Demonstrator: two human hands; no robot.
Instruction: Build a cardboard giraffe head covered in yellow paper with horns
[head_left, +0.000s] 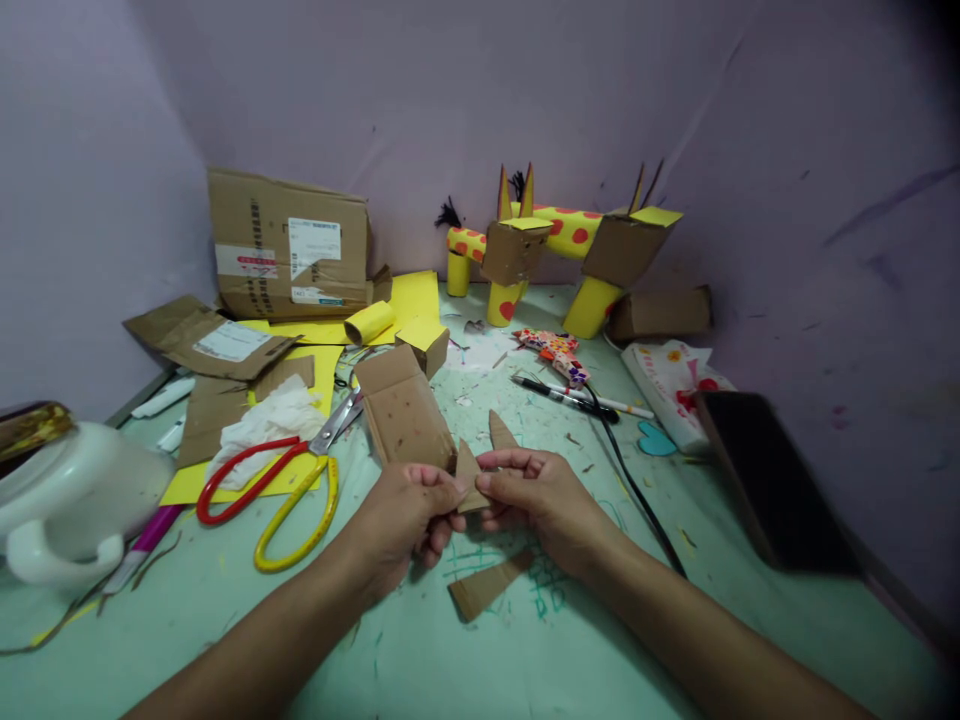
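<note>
Between both hands is a small pointed cardboard piece [469, 480]. My left hand [409, 515] pinches its left side, and my right hand [532, 492] grips its right side, fingers closed. Another pointed cardboard piece [501, 431] shows just beyond my right fingers. A small cardboard box [405, 410] lies behind my left hand. On the table in front of my hands rests a loose cardboard strip [489, 586]. Scissors [326, 440] with one red and one yellow handle lie left of my left hand.
Cardboard animals with yellow, red-spotted bodies [512, 255] stand at the back. A large carton [292, 250] leans behind yellow paper [416, 295]. A white mug [82, 500] is at left; a phone [772, 480], pens [566, 398] and a black cable [637, 490] are at right.
</note>
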